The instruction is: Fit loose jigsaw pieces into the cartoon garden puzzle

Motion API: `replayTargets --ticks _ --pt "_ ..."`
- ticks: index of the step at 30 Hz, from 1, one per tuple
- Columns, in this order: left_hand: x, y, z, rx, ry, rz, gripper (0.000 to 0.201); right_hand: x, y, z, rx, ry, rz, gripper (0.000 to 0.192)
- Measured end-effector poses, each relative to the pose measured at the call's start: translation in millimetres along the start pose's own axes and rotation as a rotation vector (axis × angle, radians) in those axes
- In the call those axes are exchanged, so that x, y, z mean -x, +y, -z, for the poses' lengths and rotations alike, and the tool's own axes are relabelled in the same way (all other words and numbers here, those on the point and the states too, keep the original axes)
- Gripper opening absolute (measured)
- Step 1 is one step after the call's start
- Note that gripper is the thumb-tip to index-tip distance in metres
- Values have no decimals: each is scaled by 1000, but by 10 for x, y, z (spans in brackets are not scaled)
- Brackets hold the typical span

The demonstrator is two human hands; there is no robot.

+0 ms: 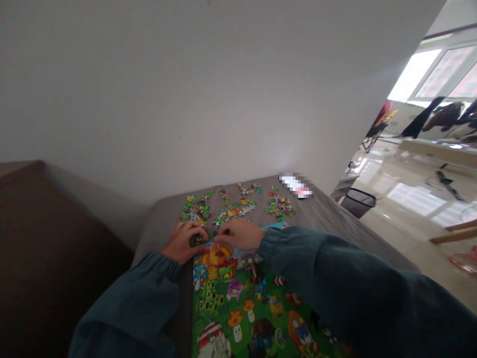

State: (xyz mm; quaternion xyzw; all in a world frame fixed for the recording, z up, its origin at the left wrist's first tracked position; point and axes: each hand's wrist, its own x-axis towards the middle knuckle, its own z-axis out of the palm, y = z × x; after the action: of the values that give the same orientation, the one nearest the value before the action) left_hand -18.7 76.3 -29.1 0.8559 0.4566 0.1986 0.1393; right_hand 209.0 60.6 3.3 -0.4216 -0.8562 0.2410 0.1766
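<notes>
A large cartoon picture sheet (242, 303) with plants and zombies on a green ground lies in front of me. At its top left edge my left hand (184, 242) is curled, thumb and fingers closing round small dark green puzzle pieces (200, 239). Right beside it, my right hand (240, 233) reaches across the sheet's top edge in a pinch, its fingertips at the same dark pieces; the exact grip is partly hidden. Beyond the hands lie loose puzzle pieces in groups: a left pile (196, 208), a middle pile (234, 211) and a right pile (280, 206).
A blurred-out phone (297, 186) lies at the back right of the grey cloth-covered surface (335, 238), against a pale wall (223, 99). A brown padded side (63, 258) rises on the left. To the right on the floor stands a dark bin (358, 201).
</notes>
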Motion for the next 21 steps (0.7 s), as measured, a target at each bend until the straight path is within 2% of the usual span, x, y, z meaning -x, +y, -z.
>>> replayTargets --ticks 2,4,7,9,13,17,19,21 --pt "2 9 25 -25 -1 25 35 83 83 256 13 48 47 35" --pt "-2 12 49 -39 -3 45 32 192 218 513 54 161 22 29" --pt "-7 -7 77 -51 -2 59 31 394 503 756 61 244 3 27" --pt "-3 -35 91 -50 1 61 33 541 730 775 37 344 -48 28" --pt "-18 -65 134 -35 56 72 35 786 1140 604 0 652 -133 30" --pt "-174 56 185 -90 179 111 34 893 1306 494 62 616 -45 30" --pt "-305 153 181 -144 144 109 33 901 1310 493 64 589 -5 30" --pt "-438 232 146 -210 54 116 35 898 1301 501 52 555 34 30"
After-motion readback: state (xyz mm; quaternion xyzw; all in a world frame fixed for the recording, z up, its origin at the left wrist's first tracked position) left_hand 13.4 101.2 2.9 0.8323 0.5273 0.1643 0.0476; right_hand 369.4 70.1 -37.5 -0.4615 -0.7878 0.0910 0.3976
